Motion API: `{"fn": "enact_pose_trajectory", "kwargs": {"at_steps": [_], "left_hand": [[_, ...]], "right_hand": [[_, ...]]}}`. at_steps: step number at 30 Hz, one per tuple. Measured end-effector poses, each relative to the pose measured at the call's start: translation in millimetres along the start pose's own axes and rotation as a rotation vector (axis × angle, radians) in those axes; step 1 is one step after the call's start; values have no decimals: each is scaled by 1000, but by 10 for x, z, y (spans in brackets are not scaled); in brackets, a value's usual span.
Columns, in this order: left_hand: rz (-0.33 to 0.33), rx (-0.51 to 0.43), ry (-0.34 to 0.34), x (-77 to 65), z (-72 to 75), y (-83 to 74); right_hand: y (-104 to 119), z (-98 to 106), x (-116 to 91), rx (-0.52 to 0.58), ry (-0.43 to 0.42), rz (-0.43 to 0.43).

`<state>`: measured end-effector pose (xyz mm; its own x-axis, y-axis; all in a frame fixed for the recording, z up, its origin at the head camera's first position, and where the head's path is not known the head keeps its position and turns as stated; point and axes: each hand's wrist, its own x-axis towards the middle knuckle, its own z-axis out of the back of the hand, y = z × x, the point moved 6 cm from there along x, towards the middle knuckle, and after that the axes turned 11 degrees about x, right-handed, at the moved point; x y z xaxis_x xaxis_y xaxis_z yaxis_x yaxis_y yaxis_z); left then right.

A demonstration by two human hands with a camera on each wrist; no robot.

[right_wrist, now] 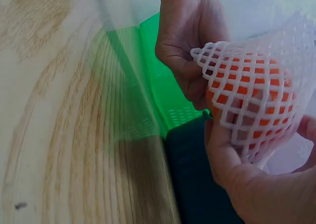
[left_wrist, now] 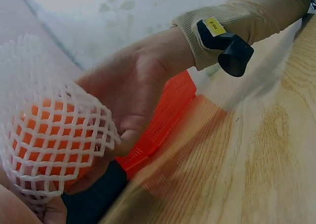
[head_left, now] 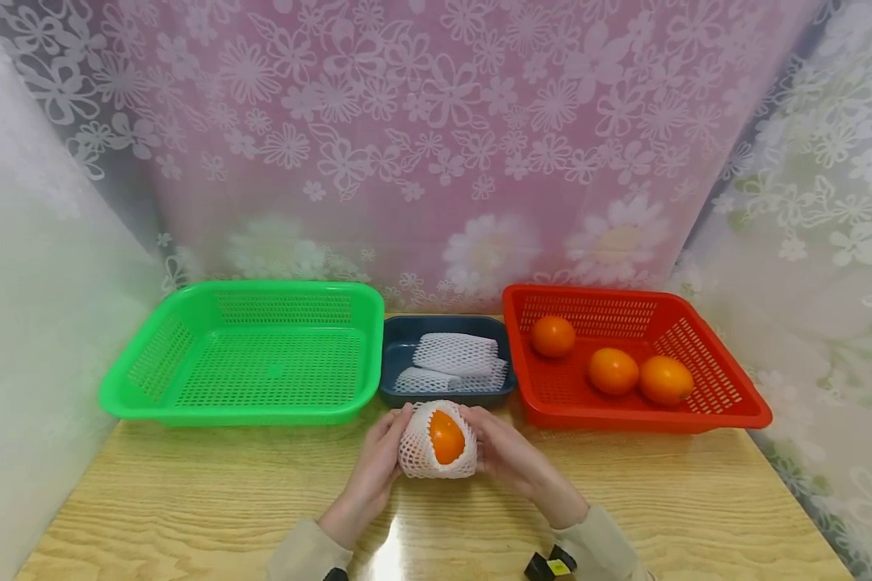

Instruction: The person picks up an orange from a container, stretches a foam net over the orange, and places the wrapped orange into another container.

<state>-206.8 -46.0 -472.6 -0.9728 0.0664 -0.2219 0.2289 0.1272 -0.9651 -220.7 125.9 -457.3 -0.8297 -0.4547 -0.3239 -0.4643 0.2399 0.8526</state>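
- Left hand [head_left: 379, 458] and right hand [head_left: 509, 450] clamped on white foam net [head_left: 416, 453], opposite sides.
- Orange fruit [head_left: 446, 438] inside it, partly exposed, just in front of navy tray [head_left: 398, 352].
- Three bare fruits [head_left: 613, 371] in red basket [head_left: 625, 419].

1. In the head view, the surface [head_left: 225, 500] and the flowery curtain [head_left: 436, 153] are lit brightly, and most things are shown clearly.
2. A white patch of glare is seen on the surface near the bottom edge.
3. Along the far left, the cloth [head_left: 36, 266] is washed pale.
4. In both wrist views, duller, greyer light is shown, and small details are softened.
5. In the right wrist view, green from the green basket [right_wrist: 160, 75] is mirrored on the surface.
6. In the left wrist view, the white net [left_wrist: 39, 95] is washed out at its top.
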Motion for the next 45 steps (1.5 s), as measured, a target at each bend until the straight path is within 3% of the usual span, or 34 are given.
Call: {"fn": "enact_pose_trajectory", "kwargs": {"at_steps": [7, 10, 14, 21, 25, 31, 39, 45], "left_hand": [[-19, -3, 57, -25, -29, 41], [-6, -30, 76, -50, -45, 59], [21, -64, 122, -52, -66, 58], [76, -67, 213, -29, -116, 42], [96, -66, 278, -43, -171, 32], [114, -74, 300, -63, -212, 59], [141, -189, 345, -122, -261, 96], [153, -202, 346, -149, -295, 100]], "right_hand": [[12, -164, -56, 54, 216, 8], [27, -203, -83, 78, 235, 25], [50, -201, -99, 111, 174, 68], [90, -101, -83, 63, -113, 173], [85, -72, -59, 31, -220, 225], [74, -93, -56, 33, -266, 311], [66, -95, -67, 19, -293, 364], [2, -95, -62, -66, -205, 440]]}}
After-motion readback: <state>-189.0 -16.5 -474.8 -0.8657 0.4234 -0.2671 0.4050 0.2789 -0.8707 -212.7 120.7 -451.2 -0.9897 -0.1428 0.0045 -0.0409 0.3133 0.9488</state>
